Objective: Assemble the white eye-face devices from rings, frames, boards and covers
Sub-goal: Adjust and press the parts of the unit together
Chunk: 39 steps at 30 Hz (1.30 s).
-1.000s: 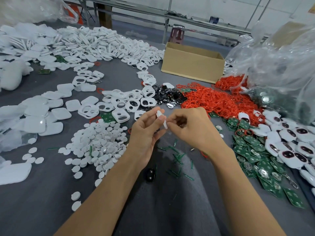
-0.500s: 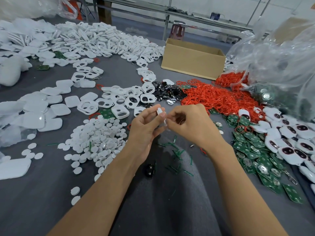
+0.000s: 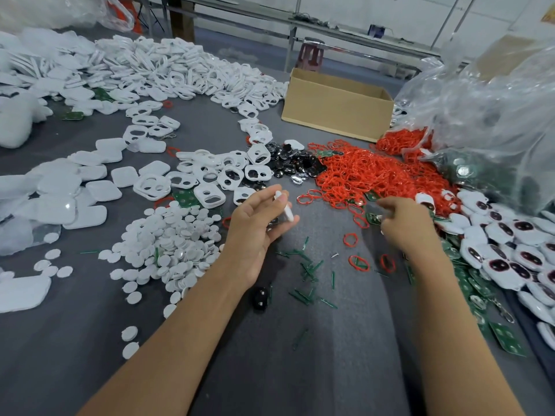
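**A:** What is the left hand point(image 3: 258, 226) holding?

**B:** A thin white piece point(image 3: 285, 207), seen edge-on. It is pinched between thumb and fingertips and lifted off the grey table point(image 3: 270, 355).

**A:** And the right hand point(image 3: 404, 225)?

**B:** Blurred. It is low, fingers bent, at the near edge of the heap of red rings point(image 3: 375, 175) (whether it grips anything, I cannot tell).

**A:** What lies between the two hands?

**B:** A few loose rings and a scatter of green slivers point(image 3: 309, 265) on the cloth. A small black glossy part point(image 3: 260, 297) sits just beside the left forearm.

**A:** To the left?

**B:** A heap of white round discs point(image 3: 171, 235) lies near the left wrist. Beyond it are white frames point(image 3: 210, 196) with eye holes, and plain white covers point(image 3: 90, 187) farther left.

**A:** And to the right?

**B:** Green boards point(image 3: 507, 337) and finished white devices point(image 3: 524, 259) with dark eyes, piled together near a clear plastic bag point(image 3: 495, 100). Black shiny lenses point(image 3: 294, 166) lie between the frames and the rings, with a cardboard box point(image 3: 336, 106) behind them.
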Each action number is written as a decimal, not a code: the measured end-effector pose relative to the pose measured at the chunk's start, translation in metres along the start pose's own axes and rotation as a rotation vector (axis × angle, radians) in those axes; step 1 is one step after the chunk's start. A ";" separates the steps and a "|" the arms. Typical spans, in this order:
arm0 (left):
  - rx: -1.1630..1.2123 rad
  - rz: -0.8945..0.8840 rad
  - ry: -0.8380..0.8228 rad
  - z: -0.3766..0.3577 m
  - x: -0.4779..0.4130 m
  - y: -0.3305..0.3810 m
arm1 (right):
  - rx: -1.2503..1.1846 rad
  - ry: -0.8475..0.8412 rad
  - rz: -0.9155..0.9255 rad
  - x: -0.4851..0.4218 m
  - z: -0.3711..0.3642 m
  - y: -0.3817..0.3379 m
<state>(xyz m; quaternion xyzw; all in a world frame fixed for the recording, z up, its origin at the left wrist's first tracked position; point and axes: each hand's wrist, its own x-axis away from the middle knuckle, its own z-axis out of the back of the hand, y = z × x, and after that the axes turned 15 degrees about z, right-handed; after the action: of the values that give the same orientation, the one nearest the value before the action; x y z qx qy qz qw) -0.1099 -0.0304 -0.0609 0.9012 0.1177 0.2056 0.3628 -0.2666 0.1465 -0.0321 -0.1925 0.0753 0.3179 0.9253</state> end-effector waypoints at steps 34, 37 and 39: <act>0.297 -0.063 -0.337 0.004 0.008 0.008 | -0.409 0.045 0.760 0.015 0.024 -0.116; 0.305 -0.067 -0.326 0.003 0.008 0.008 | -0.373 0.066 0.782 0.014 0.024 -0.117; 0.307 -0.066 -0.325 0.003 0.008 0.008 | -0.364 0.064 0.766 0.014 0.024 -0.118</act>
<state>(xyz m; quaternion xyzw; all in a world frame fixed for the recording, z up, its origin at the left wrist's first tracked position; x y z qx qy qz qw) -0.1009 -0.0353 -0.0547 0.9628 0.1170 0.0253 0.2422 -0.1825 0.0787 0.0221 -0.3205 0.1126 0.6406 0.6887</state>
